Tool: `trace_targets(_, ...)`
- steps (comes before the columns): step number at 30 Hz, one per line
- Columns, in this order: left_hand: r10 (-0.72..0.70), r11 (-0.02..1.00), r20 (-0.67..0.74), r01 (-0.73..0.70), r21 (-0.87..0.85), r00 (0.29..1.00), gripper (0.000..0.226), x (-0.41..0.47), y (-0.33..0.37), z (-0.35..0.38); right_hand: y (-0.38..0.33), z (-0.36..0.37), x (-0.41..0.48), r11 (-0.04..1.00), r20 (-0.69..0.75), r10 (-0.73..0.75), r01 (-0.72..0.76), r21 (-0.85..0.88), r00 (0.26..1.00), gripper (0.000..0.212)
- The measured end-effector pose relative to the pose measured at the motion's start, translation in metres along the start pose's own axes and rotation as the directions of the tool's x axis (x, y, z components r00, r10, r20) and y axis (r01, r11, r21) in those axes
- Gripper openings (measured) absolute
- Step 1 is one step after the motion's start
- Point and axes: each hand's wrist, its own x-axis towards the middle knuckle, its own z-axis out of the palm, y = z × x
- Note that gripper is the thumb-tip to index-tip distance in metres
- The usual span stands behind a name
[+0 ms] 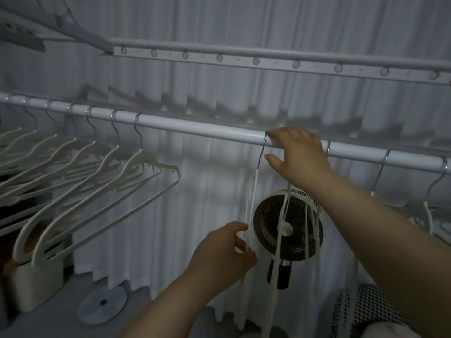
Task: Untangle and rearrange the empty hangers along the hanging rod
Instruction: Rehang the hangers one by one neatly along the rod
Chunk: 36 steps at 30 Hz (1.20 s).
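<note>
My right hand: fingers curled over the rod, thumb apart below, beside the hook of one hanger hanging edge-on. My left hand: fingers pinch that hanger's lower part. Other hangers hang spaced along the rod, far left.

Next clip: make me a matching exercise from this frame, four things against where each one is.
Things:
1. right hand
2. left hand
3. fan
4. spaced hangers

Places:
A. in a row on the left part of the hanging rod
B. gripping the hanging rod beside a hook
C. behind the dangling hanger
D. pinching the dangling hanger low down

Pairs: 1-B, 2-D, 3-C, 4-A.
</note>
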Motion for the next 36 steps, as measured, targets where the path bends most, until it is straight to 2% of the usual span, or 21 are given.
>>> trace_targets(3,-0.036,0.999,-0.032,0.036,0.000,0.999,0.044,0.002,-0.009,-0.005,-0.001,0.000,0.000,1.000,0.014,-0.003,0.003,-0.008,1.000,0.048)
trace_targets(8,0.012,0.998,-0.137,-0.004,0.056,0.990,0.029,0.002,-0.019,-0.030,-0.011,0.002,0.004,1.000,0.003,0.012,-0.012,0.005,1.000,0.046)
trace_targets(13,0.050,0.994,-0.184,-0.031,0.104,0.982,0.032,0.003,-0.033,-0.060,-0.027,0.008,0.012,0.999,0.009,0.037,-0.036,-0.015,0.999,0.047)
trace_targets(23,-0.045,0.996,-0.305,0.067,0.062,0.951,0.035,0.004,-0.070,-0.131,-0.062,0.021,0.031,0.999,0.009,0.047,-0.047,-0.004,0.999,0.050)
trace_targets(26,-0.076,0.991,-0.320,0.107,0.079,0.944,0.034,0.004,-0.079,-0.146,-0.078,0.026,0.039,0.999,0.017,0.041,-0.041,-0.012,0.999,0.051)
trace_targets(36,-0.048,0.994,-0.287,0.075,0.084,0.957,0.035,0.005,-0.097,-0.174,-0.092,0.031,0.041,0.993,-0.019,0.113,-0.113,-0.043,0.993,0.051)
